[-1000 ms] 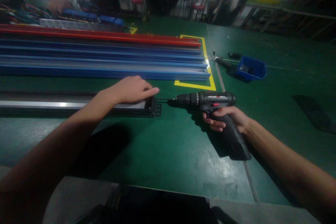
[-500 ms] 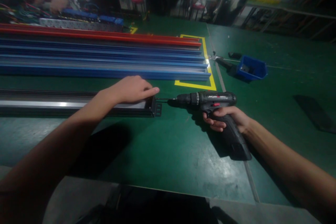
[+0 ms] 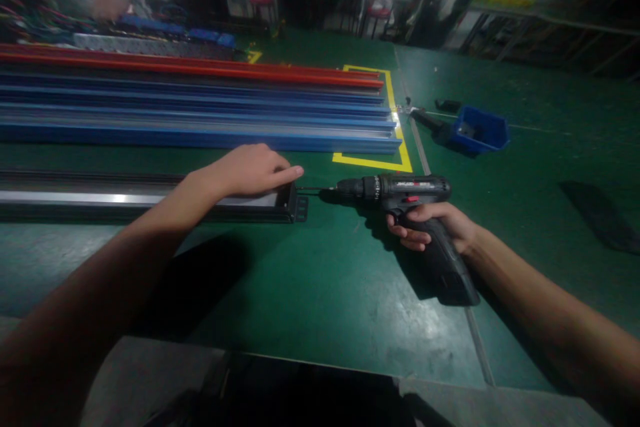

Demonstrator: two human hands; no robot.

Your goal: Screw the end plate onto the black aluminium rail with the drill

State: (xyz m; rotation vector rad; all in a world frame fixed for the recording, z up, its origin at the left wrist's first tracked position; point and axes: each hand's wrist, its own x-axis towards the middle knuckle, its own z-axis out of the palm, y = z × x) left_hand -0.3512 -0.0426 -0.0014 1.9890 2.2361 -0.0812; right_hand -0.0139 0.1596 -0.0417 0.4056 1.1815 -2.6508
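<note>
My left hand (image 3: pixel 250 170) lies over the right end of a long black metal profile (image 3: pixel 250 215), gripping it from above. Its thumb points right at the end cap, and the other fingers are mostly hidden. A silvery strip (image 3: pixel 117 198) runs along the profile, and a small slotted tab (image 3: pixel 302 209) sticks out at its end. My right hand (image 3: pixel 437 223) is wrapped around the handle of a black cordless drill (image 3: pixel 413 187), a finger at the trigger. The drill's long thin bit (image 3: pixel 316 189) points left and meets the end cap; its tip is hard to make out.
Blue profiles (image 3: pixel 250 133) and red profiles (image 3: pixel 240 70) lie behind, their ends within yellow tape (image 3: pixel 373 163). A blue bin (image 3: pixel 481 130) with small parts stands at right on the green table (image 3: pixel 310 307). Another person's hand (image 3: pixel 113 1) is over wires at the far left.
My hands, the drill and the black profile have stayed in place. At the far left, the other person's hands have shifted above the wires.
</note>
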